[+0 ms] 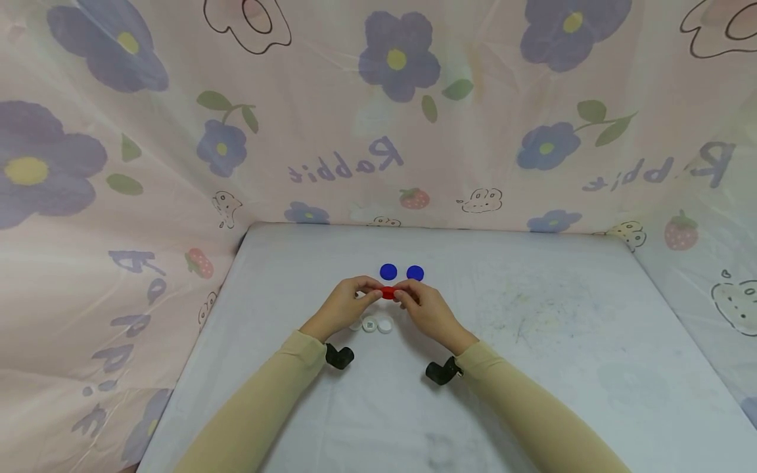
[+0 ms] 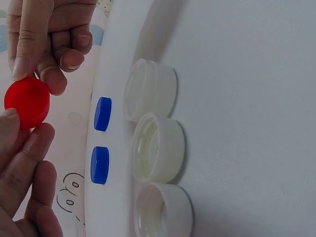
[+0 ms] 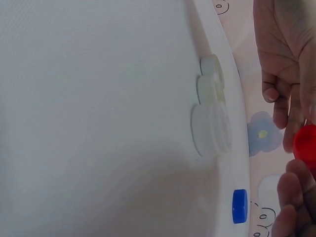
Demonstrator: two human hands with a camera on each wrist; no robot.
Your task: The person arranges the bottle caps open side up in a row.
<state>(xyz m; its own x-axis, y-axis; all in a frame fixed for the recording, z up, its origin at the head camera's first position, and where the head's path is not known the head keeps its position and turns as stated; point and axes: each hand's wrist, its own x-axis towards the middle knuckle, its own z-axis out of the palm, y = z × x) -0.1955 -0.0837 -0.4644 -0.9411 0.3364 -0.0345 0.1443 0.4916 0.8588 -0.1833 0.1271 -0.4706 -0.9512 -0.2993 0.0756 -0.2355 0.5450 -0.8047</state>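
Between the two hands a red bottle cap (image 1: 388, 293) is held up above the table, its hollow side showing in the left wrist view. My left hand (image 1: 344, 305) pinches one edge of it between thumb and fingers. On the opposite edge my right hand (image 1: 427, 307) pinches it likewise. Two blue caps (image 1: 388, 271) (image 1: 415, 272) lie apart on the table beyond the hands. Nearer, below the hands, several-part contact cannot be judged, but three white caps (image 2: 150, 91) (image 2: 158, 148) (image 2: 163, 210) sit in a close row, hollow sides up.
A white-covered table (image 1: 532, 394) extends around the hands, with faint dark smudges at its right. Flower-printed pale curtains (image 1: 331, 98) enclose the back and both sides. Black wrist devices (image 1: 340, 357) (image 1: 443, 372) stick out inward beneath the sleeves.
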